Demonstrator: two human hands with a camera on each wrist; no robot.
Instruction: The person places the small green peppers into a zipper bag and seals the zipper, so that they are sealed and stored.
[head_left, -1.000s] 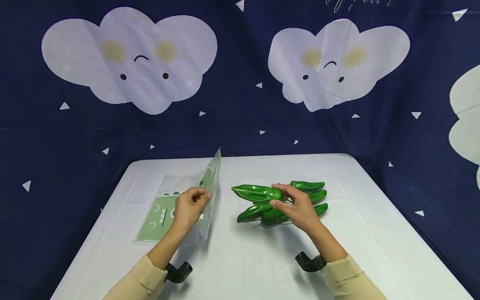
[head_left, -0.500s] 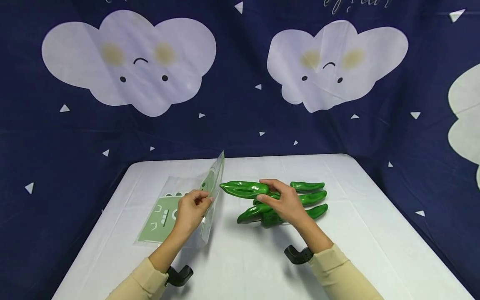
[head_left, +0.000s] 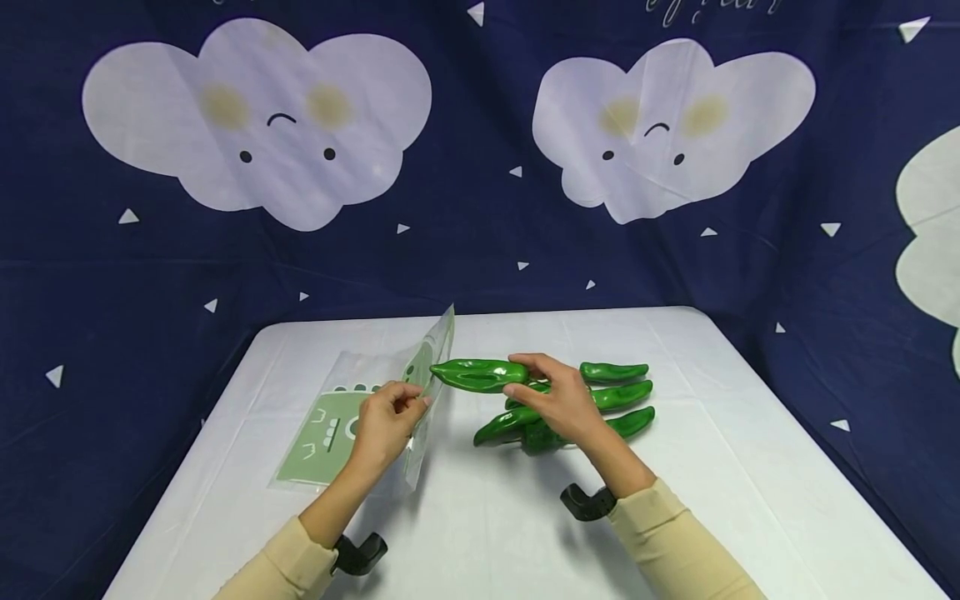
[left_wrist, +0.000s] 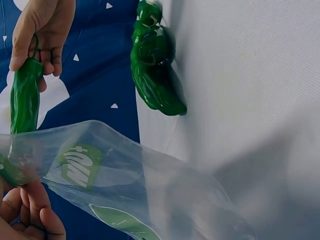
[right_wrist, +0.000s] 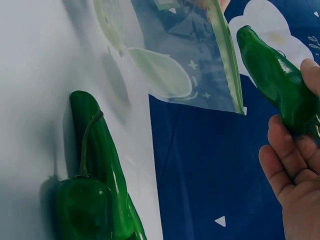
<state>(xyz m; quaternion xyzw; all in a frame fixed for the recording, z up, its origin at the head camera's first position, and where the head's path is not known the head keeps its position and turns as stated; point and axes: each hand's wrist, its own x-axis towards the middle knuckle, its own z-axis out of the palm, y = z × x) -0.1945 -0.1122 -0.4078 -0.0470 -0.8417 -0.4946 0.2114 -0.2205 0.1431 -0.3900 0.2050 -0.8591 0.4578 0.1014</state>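
My left hand (head_left: 386, 425) pinches the raised edge of a clear zip bag (right_wrist: 165, 75) with green print, which stands tilted on the table's left half. My right hand (head_left: 562, 404) holds a green pepper (head_left: 476, 376) by its stem end, between thumb and fingers. Its pointed tip reaches the bag's top edge; in the left wrist view the lower part of the held pepper (left_wrist: 25, 97) shows through the plastic. I cannot tell whether the tip is inside. Several more green peppers (head_left: 621, 396) lie in a pile under and behind the right hand.
A flat green monster-print panel (head_left: 311, 450) in clear plastic lies left of the raised bag; whether it is the same bag I cannot tell. Everything rests on a white-covered table (head_left: 480, 533). A dark blue cloth (head_left: 480, 100) with clouds hangs behind the far edge.
My right hand has gripped the top pepper, lifted it off the pile and carried it left to the bag's edge. The left hand and bag have shifted slightly right.
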